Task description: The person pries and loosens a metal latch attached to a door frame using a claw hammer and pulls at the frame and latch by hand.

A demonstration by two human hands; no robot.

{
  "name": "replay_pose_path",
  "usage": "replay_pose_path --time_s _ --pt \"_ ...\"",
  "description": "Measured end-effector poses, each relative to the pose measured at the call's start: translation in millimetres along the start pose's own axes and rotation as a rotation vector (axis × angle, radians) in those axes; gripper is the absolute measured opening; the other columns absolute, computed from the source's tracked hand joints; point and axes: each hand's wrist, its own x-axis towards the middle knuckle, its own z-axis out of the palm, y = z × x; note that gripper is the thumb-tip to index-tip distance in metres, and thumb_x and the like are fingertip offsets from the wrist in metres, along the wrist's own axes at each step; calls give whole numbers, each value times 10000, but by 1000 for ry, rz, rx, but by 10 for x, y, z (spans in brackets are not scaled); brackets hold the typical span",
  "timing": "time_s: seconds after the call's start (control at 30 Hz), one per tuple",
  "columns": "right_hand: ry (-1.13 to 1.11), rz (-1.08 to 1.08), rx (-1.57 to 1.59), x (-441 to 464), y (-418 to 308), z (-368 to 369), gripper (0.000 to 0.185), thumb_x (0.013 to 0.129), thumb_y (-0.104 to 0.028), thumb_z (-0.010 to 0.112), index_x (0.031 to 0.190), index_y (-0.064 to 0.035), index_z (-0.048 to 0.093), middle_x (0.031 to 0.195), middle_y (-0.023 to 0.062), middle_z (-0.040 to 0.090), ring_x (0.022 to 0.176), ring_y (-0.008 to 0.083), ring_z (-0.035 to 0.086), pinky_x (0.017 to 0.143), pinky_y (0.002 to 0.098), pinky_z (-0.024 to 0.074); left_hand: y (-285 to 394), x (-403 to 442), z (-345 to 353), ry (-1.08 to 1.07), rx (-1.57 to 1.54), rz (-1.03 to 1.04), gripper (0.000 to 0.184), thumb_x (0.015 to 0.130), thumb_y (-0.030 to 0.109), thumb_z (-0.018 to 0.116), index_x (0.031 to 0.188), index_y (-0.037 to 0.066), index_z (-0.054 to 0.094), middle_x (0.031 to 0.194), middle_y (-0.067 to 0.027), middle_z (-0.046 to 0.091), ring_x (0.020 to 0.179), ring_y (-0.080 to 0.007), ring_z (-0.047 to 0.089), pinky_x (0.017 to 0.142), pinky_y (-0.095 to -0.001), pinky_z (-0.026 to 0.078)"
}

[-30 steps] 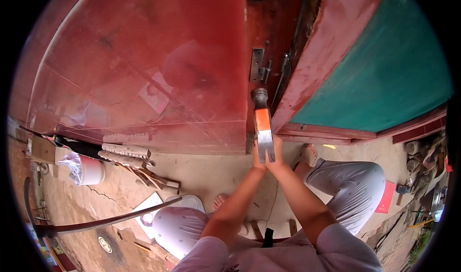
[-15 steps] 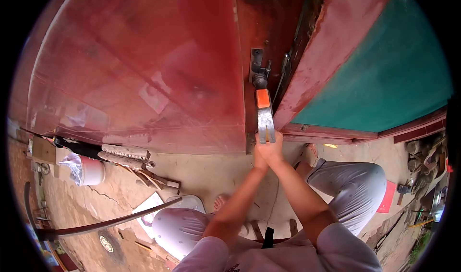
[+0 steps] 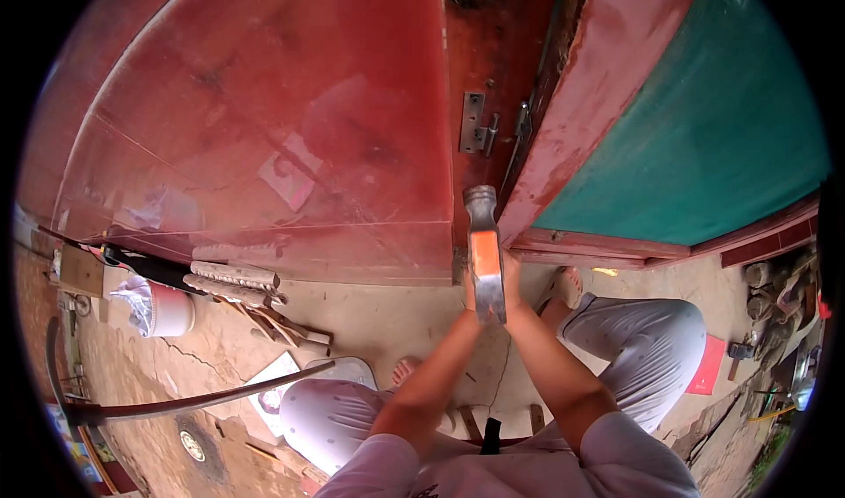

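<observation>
A claw hammer (image 3: 485, 252) with an orange patch on its head is held in front of me, its round face toward the door and its claw toward me. My left hand (image 3: 471, 296) and my right hand (image 3: 511, 282) are together behind the head, closed round the handle, which is mostly hidden. Just beyond the hammer, a metal hinge plate (image 3: 472, 121) with a pin lies on the dark red door edge (image 3: 460, 168). The hammer face is below the plate, apart from it.
A glossy red door panel (image 3: 352, 146) fills the left. A pink frame (image 3: 607, 84) and green panel (image 3: 704, 137) stand at right. A white bucket (image 3: 170, 311), a wooden stool (image 3: 273, 322), a curved dark bar (image 3: 202, 400) and a red booklet (image 3: 707, 366) are around my legs.
The hammer was over the lower end of the hinge plate half a second ago. Both hands have drawn it back toward me, and the whole plate shows again.
</observation>
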Motion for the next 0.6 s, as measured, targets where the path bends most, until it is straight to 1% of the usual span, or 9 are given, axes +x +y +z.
replay_pose_path --time_s 0.03,0.1,0.13,0.2,0.3,0.37,0.47,0.57,0.6 --pt "3 -39 39 15 -56 -13 200 711 -63 643 615 -33 470 546 121 476 472 239 510 470 329 410 3 36 -73 -92 -41 10 180 828 174 587 925 34 530 734 -177 622 692 -399 614 605 -453 489" --pt "8 -117 116 35 -146 -24 226 703 -48 636 598 -33 436 551 118 470 469 234 495 467 321 401 -117 108 -119 -179 111 88 172 827 171 587 914 32 535 738 -170 628 693 -391 620 604 -446 490" --pt "-13 -155 40 28 -108 -38 198 675 -48 653 619 -22 464 579 116 511 494 223 502 490 320 417 -241 146 -129 -222 187 127 168 827 170 587 908 32 538 740 -166 630 693 -387 623 603 -443 491" --pt "-14 -68 60 38 -38 11 163 673 -61 659 662 -3 506 592 125 535 510 230 506 514 331 436 -467 234 -156 -307 339 205 160 825 168 587 896 31 543 744 -158 636 695 -379 629 601 -435 492" --pt "-47 178 -67 37 299 154 153 699 -93 651 776 24 591 633 165 582 571 243 565 567 346 467 610 226 -207 -33 230 -54 179 829 183 594 924 33 574 839 -151 658 796 -333 656 656 -410 499" --pt "-34 358 -89 89 316 226 178 721 -112 645 826 31 627 655 180 604 596 238 593 587 349 476 579 170 -150 35 132 -74 203 830 193 600 956 37 571 877 -169 656 843 -327 656 683 -410 497" --pt "-34 187 -97 60 262 131 113 721 -86 604 685 1 541 601 165 548 539 337 566 522 392 453 504 71 -141 -46 27 -150 228 833 201 603 987 40 552 889 -200 644 858 -341 649 697 -425 490" --pt "-144 105 -97 -53 404 12 128 785 -105 627 802 22 621 650 189 582 578 269 597 568 326 461 321 26 -85 -100 52 -161 236 834 194 598 993 33 529 867 -207 634 818 -366 642 672 -440 483" --pt "-78 151 -47 -103 400 34 122 803 -101 624 788 20 609 627 187 552 571 246 598 558 317 453 323 22 -94 -87 69 -130 237 834 191 595 991 30 521 855 -208 632 799 -374 640 659 -443 481"
